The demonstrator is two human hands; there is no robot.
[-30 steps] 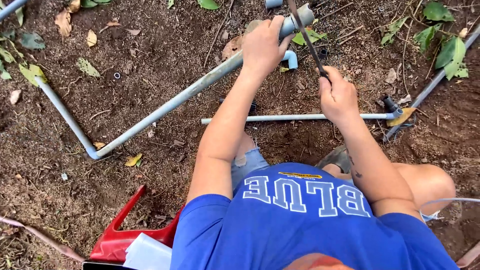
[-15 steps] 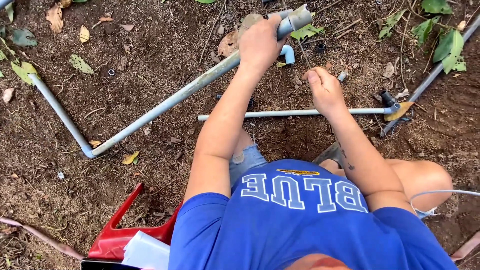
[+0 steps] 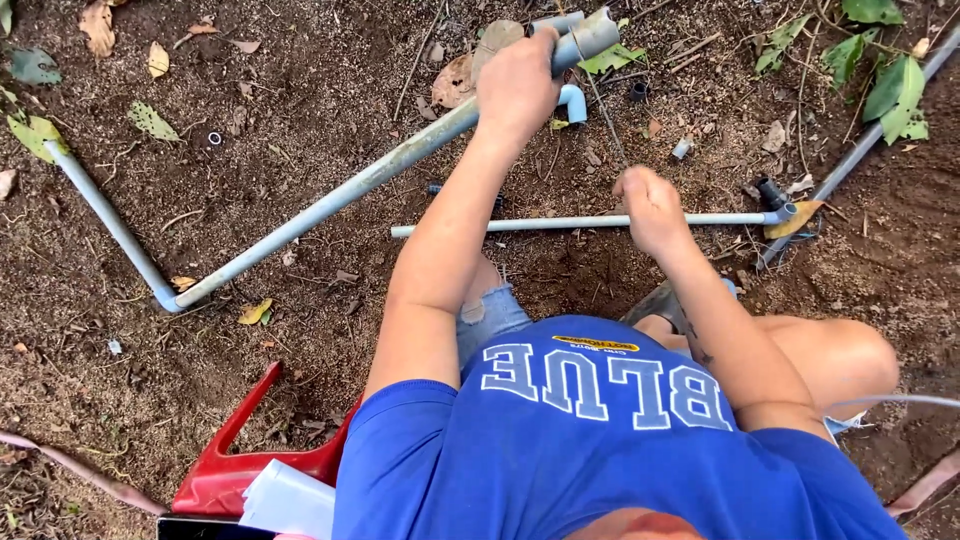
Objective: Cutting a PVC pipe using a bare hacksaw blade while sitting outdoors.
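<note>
The left hand (image 3: 515, 85) is clenching a long grey plastic pipe (image 3: 330, 200) near its open upper end, lifting that end off the soil (image 3: 300, 330). The pipe is running diagonally down to an elbow (image 3: 168, 298), then angling away toward the upper left. The right hand (image 3: 650, 205) is closing as a fist on a thin dark rod (image 3: 603, 115), over a slimmer grey pipe (image 3: 520, 226) lying flat on the ground. Dark, crumbly earth, dry leaves (image 3: 100, 25) and small fittings (image 3: 682, 148) are lying around. A red plastic seat (image 3: 250, 465) is sitting at the lower left.
</note>
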